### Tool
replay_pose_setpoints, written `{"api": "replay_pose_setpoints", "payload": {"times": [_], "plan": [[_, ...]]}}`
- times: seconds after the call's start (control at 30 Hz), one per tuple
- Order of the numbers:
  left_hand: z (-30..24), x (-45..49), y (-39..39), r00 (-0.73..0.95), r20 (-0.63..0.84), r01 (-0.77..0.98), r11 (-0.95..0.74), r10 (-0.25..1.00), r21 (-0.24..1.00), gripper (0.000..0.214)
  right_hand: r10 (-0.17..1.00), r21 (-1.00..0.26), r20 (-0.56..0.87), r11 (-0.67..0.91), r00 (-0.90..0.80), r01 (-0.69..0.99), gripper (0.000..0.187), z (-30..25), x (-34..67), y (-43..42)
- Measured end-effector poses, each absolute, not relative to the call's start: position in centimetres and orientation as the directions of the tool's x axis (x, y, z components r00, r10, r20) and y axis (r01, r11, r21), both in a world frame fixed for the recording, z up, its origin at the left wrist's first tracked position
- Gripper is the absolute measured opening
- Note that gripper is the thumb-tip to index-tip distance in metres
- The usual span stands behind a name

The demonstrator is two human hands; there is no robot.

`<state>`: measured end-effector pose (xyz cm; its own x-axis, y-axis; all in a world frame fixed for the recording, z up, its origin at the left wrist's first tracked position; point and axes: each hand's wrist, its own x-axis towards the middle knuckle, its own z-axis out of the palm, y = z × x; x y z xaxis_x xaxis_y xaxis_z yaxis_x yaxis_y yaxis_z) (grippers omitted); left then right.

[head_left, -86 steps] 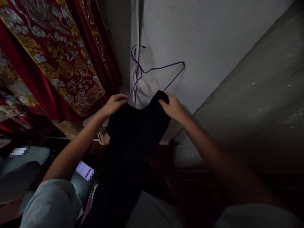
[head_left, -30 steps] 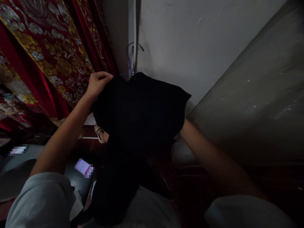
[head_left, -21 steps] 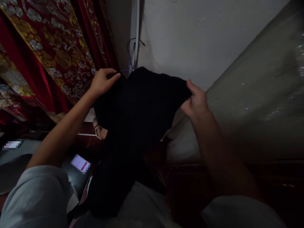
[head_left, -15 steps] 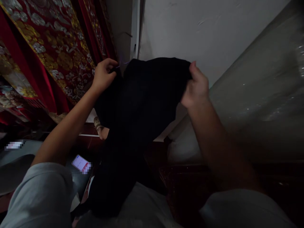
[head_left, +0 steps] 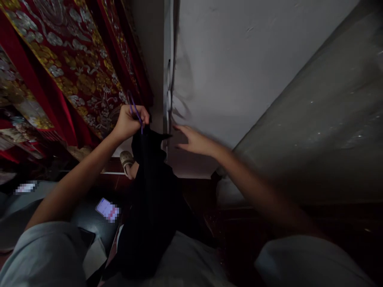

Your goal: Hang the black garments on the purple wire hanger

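Note:
My left hand (head_left: 131, 121) is closed at the top of a black garment (head_left: 154, 191). A thin purple loop, like part of a wire hanger (head_left: 135, 107), passes through the same fingers and stands up above them. Below that hand the dark cloth hangs bunched and narrow down toward my lap, its folds hard to make out in the dim light. To the right, my right hand (head_left: 190, 139) is off the cloth, thumb and fingers apart, just beside a dark tip of the garment that sticks out sideways.
Red cloth with gold and silver embroidery (head_left: 80, 75) hangs at the left. A pale wall (head_left: 239, 59) rises ahead, and plastic-like sheeting (head_left: 323, 131) covers something at right. A lit phone (head_left: 106, 209) lies lower left. A tan clog (head_left: 127, 159) is on someone's foot.
My right hand has let go of the garment's right edge and moved left. The spread cloth has dropped into a narrow bunch under my left hand, which is lower; the purple loop now shows above it.

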<state>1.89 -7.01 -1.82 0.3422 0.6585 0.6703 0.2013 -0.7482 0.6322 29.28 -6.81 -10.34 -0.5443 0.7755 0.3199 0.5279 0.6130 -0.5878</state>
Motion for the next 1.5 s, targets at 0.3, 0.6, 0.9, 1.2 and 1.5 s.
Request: {"api": "replay_pose_setpoints", "payload": {"times": [0.3,0.6,0.9,1.2,1.5], "plan": [[-1.3,5.6,-10.5,0.567,0.551,-0.086,-0.621,0.613,0.779,0.061,0.488,-0.175,0.751,0.797,-0.445,0.578,0.082,-14.1,25.2,-7.0],[4.2,-2.9,-13.2,0.404,0.486,0.642,-0.619,0.775,0.453,0.034,0.704,-0.242,0.697,0.407,-0.134,0.881,0.088,-12.8,32.7,-6.2],[-4.7,2.7,-14.6,0.492,0.515,0.783,-0.616,0.701,0.09,0.043,0.704,-0.35,0.707,0.263,0.069,0.899,0.09,-9.2,33.2,-4.7],[-11.4,5.3,-12.7,0.301,0.528,0.836,-0.486,0.794,0.255,0.042,0.748,-0.245,0.655,0.343,-0.106,0.907,0.094,-7.7,33.3,-8.4],[-15.8,10.1,-18.5,-0.205,0.783,0.415,-0.673,0.587,0.612,0.016,0.757,-0.665,0.646,0.493,0.1,0.561,0.043,-12.9,29.2,-12.7]]}}
